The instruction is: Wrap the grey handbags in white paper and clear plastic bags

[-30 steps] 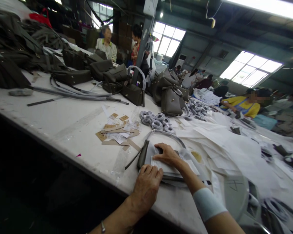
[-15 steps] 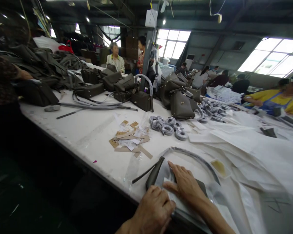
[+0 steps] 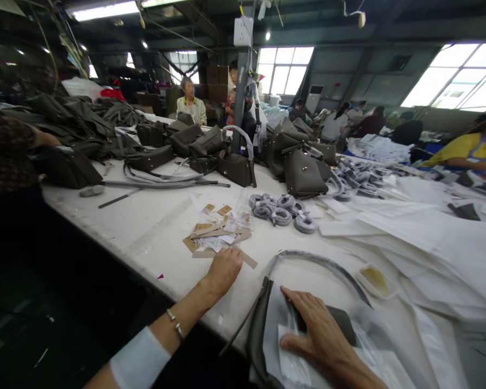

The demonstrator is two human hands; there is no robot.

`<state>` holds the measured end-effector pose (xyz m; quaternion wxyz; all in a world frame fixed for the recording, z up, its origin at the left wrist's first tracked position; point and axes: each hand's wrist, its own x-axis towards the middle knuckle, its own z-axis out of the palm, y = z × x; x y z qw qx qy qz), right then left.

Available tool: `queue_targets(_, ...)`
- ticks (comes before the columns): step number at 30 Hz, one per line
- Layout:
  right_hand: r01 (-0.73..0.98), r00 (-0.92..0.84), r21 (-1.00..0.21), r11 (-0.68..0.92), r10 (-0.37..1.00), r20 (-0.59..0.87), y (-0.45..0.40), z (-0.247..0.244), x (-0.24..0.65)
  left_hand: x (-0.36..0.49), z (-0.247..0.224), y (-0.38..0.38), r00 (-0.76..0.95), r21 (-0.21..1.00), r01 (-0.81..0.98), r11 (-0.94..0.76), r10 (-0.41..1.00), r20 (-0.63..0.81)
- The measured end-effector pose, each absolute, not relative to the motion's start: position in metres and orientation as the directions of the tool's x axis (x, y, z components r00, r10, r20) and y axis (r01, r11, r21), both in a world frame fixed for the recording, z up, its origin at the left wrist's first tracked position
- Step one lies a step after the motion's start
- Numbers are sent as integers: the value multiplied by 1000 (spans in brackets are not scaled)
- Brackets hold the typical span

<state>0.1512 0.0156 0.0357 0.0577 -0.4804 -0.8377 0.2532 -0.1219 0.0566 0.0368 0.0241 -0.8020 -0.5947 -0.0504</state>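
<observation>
A dark olive bag (image 3: 256, 329) lies at the table's near edge, with grey-white sheeting and clear plastic on it. Its wrapped handle (image 3: 328, 260) arches over the table behind. My right hand (image 3: 318, 329) rests on the sheeting with thumb and fingers apart. Away from the bag, my left hand (image 3: 225, 270) is over the table beside the heap of tan card strips and tags (image 3: 218, 229). Its fingers are curled together, and whatever they may hold is hidden.
Coiled grey straps (image 3: 281, 216) sit behind the bag. White sheets (image 3: 429, 254) and a small dish (image 3: 375, 280) lie to the right. More olive bags (image 3: 303, 173) stand by a post. A co-worker's arm (image 3: 44, 139) touches bags at the left; other people work farther back.
My left hand has left the bag and moved forward and left, towards the card strips. My right hand has stayed on the sheeting. The view has shifted slightly.
</observation>
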Motion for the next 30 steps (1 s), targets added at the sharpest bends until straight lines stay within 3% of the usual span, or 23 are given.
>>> queue_targets(12,771,-527,-481,418,843,-111,15,36,150,-93,21,109,478,-20,874,-485,867,-140)
queue_targets(22,773,-511,-488,404,853,-103,15,36,149,-125,46,100,345,56,936,-348,937,46)
queue_targets(30,767,-512,-513,385,850,-127,16,39,147,-154,60,95,196,165,967,-193,981,-5)
